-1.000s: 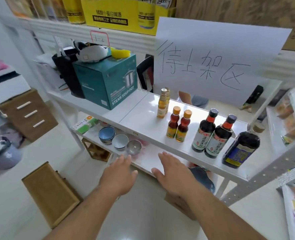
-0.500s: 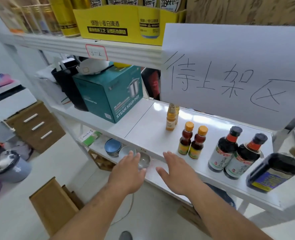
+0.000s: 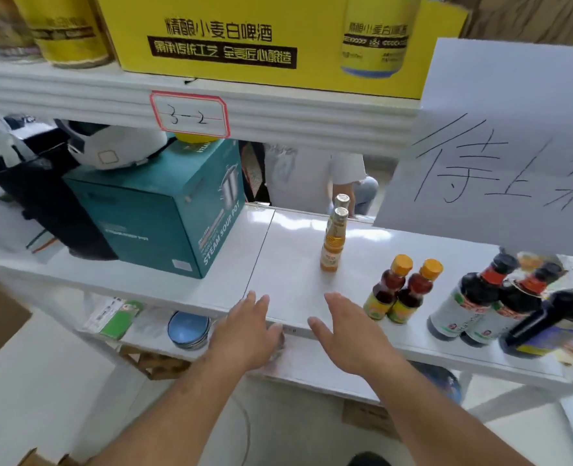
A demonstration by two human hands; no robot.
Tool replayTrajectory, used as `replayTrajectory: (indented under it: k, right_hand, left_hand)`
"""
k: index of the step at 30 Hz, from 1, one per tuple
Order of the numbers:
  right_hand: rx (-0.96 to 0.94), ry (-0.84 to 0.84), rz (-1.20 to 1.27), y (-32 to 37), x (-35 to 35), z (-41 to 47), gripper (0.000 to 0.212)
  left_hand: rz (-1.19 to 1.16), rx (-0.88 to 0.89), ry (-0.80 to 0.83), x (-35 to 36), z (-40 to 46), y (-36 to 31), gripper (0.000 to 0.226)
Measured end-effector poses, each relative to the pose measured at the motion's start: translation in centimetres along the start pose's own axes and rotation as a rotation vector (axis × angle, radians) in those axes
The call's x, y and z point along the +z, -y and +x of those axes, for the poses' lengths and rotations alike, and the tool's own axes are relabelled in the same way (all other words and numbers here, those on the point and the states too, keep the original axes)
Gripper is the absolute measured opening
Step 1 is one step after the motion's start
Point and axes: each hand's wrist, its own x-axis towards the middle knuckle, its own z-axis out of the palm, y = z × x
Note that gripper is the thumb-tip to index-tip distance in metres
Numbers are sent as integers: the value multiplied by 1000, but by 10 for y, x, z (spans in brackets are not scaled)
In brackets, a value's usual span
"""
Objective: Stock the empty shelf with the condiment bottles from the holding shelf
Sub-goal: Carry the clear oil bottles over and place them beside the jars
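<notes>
A long white metal shelf [image 3: 278, 250] holds a teal cardboard stockpot box [image 3: 164, 213], then dark and amber glass condiment bottles [image 3: 401, 290] toward the right. Left hand [image 3: 244, 334] and right hand [image 3: 349, 334] hover at its front edge, fingers spread, holding nothing.

- It looked like a small shop's stockroom.
- White metal shelving [image 3: 211, 105] carried a handwritten label [image 3: 189, 115], boxed beer [image 3: 271, 42] and condiment bottles [image 3: 392, 290].
</notes>
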Motion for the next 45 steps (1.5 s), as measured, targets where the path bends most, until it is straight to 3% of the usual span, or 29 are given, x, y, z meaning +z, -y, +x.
replayTrajectory:
  k: [10,14,25,35,39,43,45]
  right_hand:
    - [187,-153,107,15,4,58,71]
    - [254,-173,197,4,-1,97,76]
    - [367,-334,432,-26,-10,182,63]
    - [382,-467,642,-30,-1,201,32]
    - [382,-489,669,-26,5,187,31]
    - [388,-487,630,-20,22,163,34]
    - [387,-474,636,-16,30,151,35]
  left_hand:
    - [29,109,51,-18,53,12,70]
    - [61,134,42,-22,78,9,69]
    - [114,162,45,-22,140,4,68]
    - [101,205,73,-15,167,-2,69]
    - [-119,234,28,-15,200,-13,67]
    - [-572,197,31,-13,240,-48,73]
    - [-681,224,49,-10,258,-67,78]
